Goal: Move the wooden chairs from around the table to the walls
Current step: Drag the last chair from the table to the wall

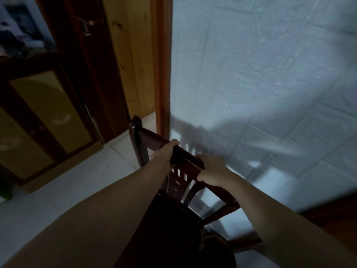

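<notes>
A dark wooden chair (pixel 185 167) stands right in front of me, its backrest with cut-out slats nearest the camera. My left hand (pixel 165 153) grips the top rail near its middle. My right hand (pixel 210 171) grips the same rail a little further right, fingers curled over it. The chair's far corner post (pixel 135 124) rises at the left. The seat and legs lie mostly hidden under my arms and dark clothing. A white embossed wall (pixel 260 78) is just beyond the chair, with the chair's shadow cast on it.
A wooden door frame (pixel 161 64) runs up beside the wall. Left of it stands a dark wood cabinet (pixel 38 117) with yellow glass panels. Pale floor tiles (pixel 81 175) spread to the left. A dark wooden edge (pixel 332 213) shows at the lower right.
</notes>
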